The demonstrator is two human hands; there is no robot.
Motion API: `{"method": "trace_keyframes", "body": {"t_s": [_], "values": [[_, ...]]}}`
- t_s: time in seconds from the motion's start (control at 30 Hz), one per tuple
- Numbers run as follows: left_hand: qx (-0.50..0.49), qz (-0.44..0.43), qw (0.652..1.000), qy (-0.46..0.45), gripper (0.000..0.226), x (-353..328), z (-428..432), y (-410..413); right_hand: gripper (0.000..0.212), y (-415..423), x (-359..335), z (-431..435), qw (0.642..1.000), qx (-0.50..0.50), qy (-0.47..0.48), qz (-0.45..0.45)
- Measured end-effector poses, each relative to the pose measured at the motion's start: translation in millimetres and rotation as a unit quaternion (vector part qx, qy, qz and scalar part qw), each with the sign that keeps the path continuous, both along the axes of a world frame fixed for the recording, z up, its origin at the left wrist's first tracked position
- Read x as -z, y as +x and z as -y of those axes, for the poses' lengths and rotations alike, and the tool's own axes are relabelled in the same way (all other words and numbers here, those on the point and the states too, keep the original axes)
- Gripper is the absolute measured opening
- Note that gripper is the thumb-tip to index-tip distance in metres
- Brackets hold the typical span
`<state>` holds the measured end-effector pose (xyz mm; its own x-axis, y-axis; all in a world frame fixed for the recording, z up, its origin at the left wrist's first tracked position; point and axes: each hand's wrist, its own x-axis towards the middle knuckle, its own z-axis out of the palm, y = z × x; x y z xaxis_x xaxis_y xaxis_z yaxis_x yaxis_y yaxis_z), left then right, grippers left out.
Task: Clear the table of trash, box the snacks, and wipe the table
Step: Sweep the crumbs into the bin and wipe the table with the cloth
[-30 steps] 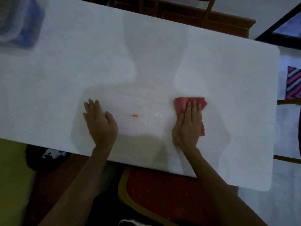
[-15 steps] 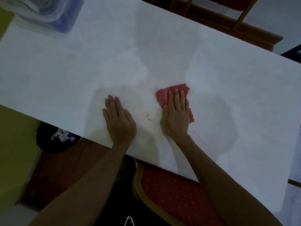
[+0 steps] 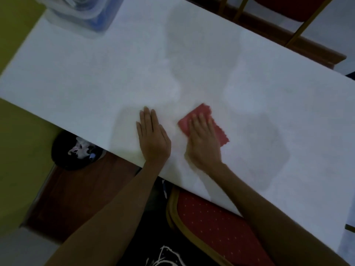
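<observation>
White table nearly bare; dim light, chair tucked under near edge. Clear box parked at far left corner, bin on floor below left. Right hand flat, fingers spread, pressing pink cloth onto tabletop near middle. Left hand flat, fingers together, bracing just left of cloth. Orange speck seen between hands a second ago now gone; cloth shifted leftward over that spot. Judged: trash and snacks dealt with, wiping under way, left stretch of table likely still to cover.
</observation>
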<state>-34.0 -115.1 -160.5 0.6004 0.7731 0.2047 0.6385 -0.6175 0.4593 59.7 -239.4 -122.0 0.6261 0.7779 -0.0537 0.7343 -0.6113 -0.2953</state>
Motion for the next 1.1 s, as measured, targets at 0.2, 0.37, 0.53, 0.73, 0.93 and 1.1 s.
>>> {"method": "trace_keyframes", "body": {"t_s": [0.2,0.37,0.53,0.73,0.93,1.1], "values": [[-0.034,0.024,0.999,-0.005,0.05,6,-33,-40,0.05,-33,-3,22,0.954,-0.278,0.012,-0.111],[-0.056,-0.004,0.998,-0.006,0.051,6,-30,-29,0.022,34,1,-16,0.965,-0.255,0.04,-0.042],[-0.059,0.019,0.996,-0.057,0.058,-5,-12,-4,0.028,44,4,-38,0.995,0.062,0.073,-0.001],[-0.05,0.032,0.993,-0.1,0.059,-8,11,21,0.037,-10,8,41,0.993,-0.08,0.053,-0.062],[0.115,0.012,0.985,-0.127,0.057,-20,68,48,0.064,52,6,135,0.962,0.27,0.043,0.007],[0.258,-0.013,0.956,-0.14,0.052,-25,132,56,0.052,13,-16,141,0.988,0.15,-0.015,-0.027]]}}
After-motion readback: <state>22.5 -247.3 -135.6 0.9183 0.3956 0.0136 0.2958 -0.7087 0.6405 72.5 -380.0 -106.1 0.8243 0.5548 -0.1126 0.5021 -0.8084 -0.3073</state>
